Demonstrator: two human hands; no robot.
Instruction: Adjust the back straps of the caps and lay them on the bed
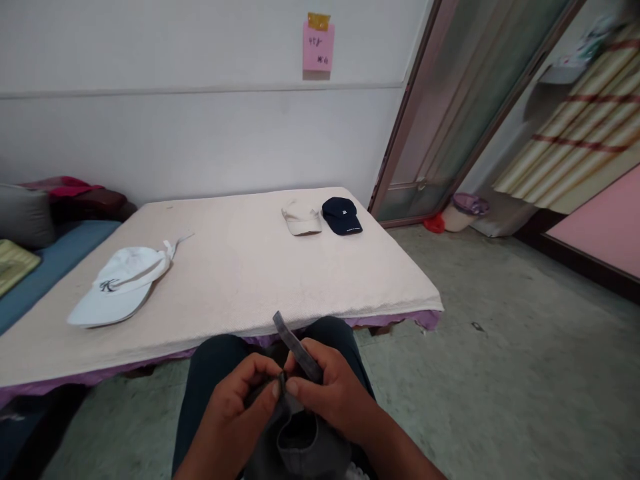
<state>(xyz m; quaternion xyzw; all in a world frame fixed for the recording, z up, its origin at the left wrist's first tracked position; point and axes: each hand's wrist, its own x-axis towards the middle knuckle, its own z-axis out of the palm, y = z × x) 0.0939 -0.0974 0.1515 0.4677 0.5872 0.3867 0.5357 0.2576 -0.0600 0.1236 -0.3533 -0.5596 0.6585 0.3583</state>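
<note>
One dark-grey fabric cap lies in the person's lap; the left hand and right hand, thumbs against fingers, pinch its grey cloth strapping. Beyond, one white palm-printed cap, one beige cap and one navy cap occupy one cream-clothed platform.

The setting appeared to be a home, where a grey cushion and blue seat stood beside a cloth-covered table, and a striped curtain hung near a glass-panelled door and waste bin.
</note>
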